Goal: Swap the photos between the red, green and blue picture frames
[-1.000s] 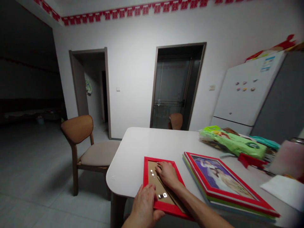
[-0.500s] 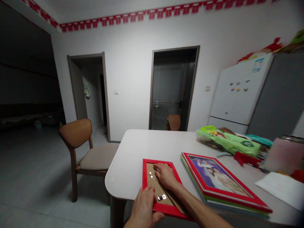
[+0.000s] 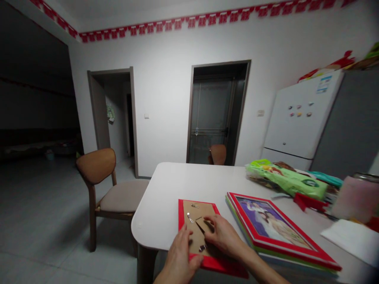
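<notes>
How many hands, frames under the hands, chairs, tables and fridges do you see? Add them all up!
Left hand and right hand: 2
Red frame under the hands: 1
Chairs: 2
Table: 1
Fridge: 1
Total: 7

I have a way across the bare tabletop (image 3: 189, 179) beyond the red frame (image 3: 197, 236). To its right, the stack of framed photos (image 3: 275, 225) blocks me low down, with the green packet (image 3: 296, 182) behind that.
</notes>
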Demonstrator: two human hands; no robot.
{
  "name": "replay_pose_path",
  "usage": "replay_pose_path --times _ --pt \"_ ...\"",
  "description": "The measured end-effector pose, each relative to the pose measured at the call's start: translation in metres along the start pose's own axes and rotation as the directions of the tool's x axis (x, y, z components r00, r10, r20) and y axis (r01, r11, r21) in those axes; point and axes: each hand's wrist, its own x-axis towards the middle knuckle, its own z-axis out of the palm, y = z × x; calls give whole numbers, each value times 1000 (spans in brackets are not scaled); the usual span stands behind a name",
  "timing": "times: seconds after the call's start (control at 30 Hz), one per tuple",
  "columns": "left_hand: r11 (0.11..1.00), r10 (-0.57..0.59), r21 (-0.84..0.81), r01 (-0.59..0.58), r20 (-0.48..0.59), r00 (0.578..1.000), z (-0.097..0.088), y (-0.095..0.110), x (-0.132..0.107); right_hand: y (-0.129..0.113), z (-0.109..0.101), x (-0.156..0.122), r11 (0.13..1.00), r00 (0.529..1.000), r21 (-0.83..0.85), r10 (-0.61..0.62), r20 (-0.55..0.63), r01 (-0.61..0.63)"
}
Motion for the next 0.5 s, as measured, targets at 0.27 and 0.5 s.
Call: replay_pose_path --times 0.27,0.5 --pt "850 -171 -526 26 -230 958 -19 -10 35 -47 -25 9 992 999 124 -34 -25 37" --pt "846 -349 -499 189 -250 903 -74 -60 31 -11 -14 6 993 997 115 40 -69 -32"
